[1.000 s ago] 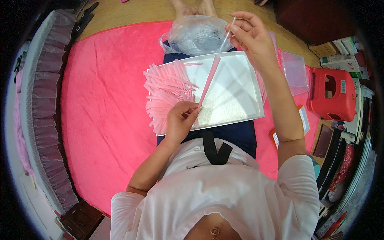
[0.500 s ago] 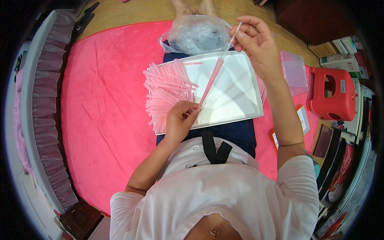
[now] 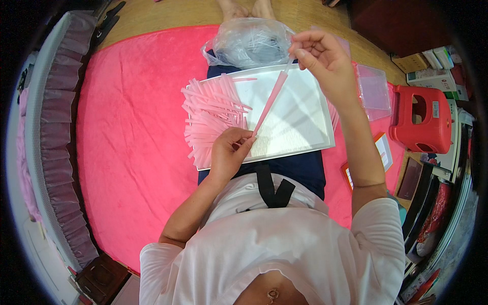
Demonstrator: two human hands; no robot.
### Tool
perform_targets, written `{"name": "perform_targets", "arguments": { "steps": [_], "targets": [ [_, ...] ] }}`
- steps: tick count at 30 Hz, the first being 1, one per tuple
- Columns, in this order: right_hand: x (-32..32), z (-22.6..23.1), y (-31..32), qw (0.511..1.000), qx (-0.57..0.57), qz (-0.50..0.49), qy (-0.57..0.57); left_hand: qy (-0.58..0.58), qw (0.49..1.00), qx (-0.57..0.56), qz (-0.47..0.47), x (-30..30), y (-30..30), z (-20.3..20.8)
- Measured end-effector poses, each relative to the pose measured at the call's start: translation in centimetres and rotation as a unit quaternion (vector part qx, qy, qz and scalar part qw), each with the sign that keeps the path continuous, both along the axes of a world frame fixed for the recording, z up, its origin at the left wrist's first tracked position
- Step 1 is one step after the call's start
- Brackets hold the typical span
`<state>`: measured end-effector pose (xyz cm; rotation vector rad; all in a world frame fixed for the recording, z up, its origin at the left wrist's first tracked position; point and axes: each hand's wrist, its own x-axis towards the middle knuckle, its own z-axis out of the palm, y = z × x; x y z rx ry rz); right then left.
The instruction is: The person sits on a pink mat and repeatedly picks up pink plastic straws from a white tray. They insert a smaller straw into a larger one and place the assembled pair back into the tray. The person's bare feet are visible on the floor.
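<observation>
A slim pink tube (image 3: 269,101) slants up and to the right above a white tray (image 3: 305,127) on my lap. My left hand (image 3: 230,152) pinches its lower end between thumb and fingers. From the upper end sticks out a clear, narrow piece (image 3: 289,64), which looks like a thin tube or rod. My right hand (image 3: 325,68) is closed on that clear piece, fingertips together near its top; the fingers partly hide it. A thick pile of similar pink tubes (image 3: 211,109) fills the tray's left side, right beside my left hand.
A crumpled clear plastic bag (image 3: 251,43) lies past the tray on my legs. To the right are a clear plastic sheet or case (image 3: 374,91), a red plastic stool (image 3: 422,119) and an orange-edged white item (image 3: 384,152). Pink cloth (image 3: 132,127) spreads beneath me.
My right hand has come down slightly toward the pink tube, and less of the clear piece shows. My left hand and the pile have stayed put.
</observation>
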<state>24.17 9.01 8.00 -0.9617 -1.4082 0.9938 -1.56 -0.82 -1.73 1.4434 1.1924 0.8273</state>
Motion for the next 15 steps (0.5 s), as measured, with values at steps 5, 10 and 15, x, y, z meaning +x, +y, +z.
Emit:
{"name": "perform_targets", "arguments": {
  "steps": [5,10,15],
  "targets": [
    [0.2,-0.5,-0.9,0.998,-0.011,0.023,-0.066,-0.018,1.0,-0.009,0.003,0.0,-0.1,-0.1],
    [-0.5,-2.2,-2.5,0.994,-0.106,0.027,-0.015,-0.095,0.987,-0.133,0.0,0.2,0.0,0.2],
    [-3.4,-6.0,-6.2,0.966,-0.223,0.126,-0.02,-0.143,0.968,-0.207,-0.007,0.9,0.4,1.3]
  ]
}}
